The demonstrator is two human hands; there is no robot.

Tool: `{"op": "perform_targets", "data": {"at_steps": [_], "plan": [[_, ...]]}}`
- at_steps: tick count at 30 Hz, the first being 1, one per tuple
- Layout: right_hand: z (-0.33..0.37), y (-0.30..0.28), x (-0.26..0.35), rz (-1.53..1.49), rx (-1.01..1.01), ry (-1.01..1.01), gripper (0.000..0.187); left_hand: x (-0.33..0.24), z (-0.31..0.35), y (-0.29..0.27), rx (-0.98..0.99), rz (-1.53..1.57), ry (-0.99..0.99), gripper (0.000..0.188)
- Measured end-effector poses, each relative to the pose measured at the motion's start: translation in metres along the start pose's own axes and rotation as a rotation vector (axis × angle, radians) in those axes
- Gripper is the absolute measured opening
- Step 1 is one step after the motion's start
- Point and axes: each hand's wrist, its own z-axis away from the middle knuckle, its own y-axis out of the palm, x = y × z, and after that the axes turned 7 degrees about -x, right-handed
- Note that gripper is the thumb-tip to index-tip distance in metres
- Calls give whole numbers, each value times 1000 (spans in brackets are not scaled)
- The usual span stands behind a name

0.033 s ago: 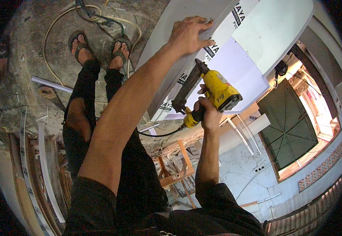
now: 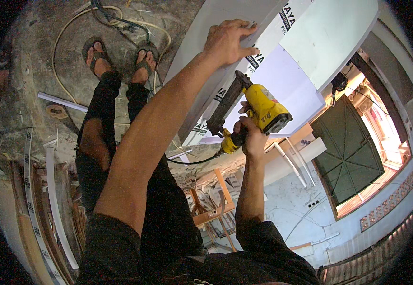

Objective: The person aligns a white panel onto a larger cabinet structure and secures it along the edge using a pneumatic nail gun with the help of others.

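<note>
My left hand (image 2: pixel 227 42) lies on a grey-white board (image 2: pixel 190 52), fingers stretched along it and thumb apart. It presses near a narrow strip (image 2: pixel 287 16) with dark print that runs along the board's edge. My right hand (image 2: pixel 250 135) is wrapped round the handle of a yellow and black air nail gun (image 2: pixel 267 108). The gun's dark nose and magazine lie over the printed strip, below my left hand; whether the nose touches is not clear. From the handle's end a black air hose (image 2: pixel 194 162) runs off left. Behind the gun is a pale lilac-white panel (image 2: pixel 282 80).
On the concrete floor, a pale hose (image 2: pixel 57 52) loops around my sandalled feet. A handsaw (image 2: pixel 57 112) and a white strip (image 2: pixel 63 102) lie near my leg. Long boards (image 2: pixel 50 190) stand at lower left. A wooden frame (image 2: pixel 213 214) stands by the blue wall (image 2: pixel 287 209).
</note>
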Motion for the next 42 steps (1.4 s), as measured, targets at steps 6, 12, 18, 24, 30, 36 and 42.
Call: {"op": "perform_targets", "data": {"at_steps": [6,12,18,24,30,36,42], "plan": [[6,9,-1,44,-28,-8,42,-2,-4,-11,-13,-92,52,68],[9,9,-7,71,-79,-83,46,57,14,-57,-4,98,-152,67],[0,3,14,-22,-83,-92,52,87,35,-117,-4,-206,-215,58],[-28,5,58,128,-126,-108,43,20,-4,-76,219,211,-82,43],[-55,1,81,76,-75,-77,58,-24,-38,-22,0,102,35,45],[-76,4,88,181,-38,-146,44,-22,-37,-17,-50,-8,117,42],[-74,8,97,137,-28,-105,47,-23,-35,-17,-76,-136,198,42]]}}
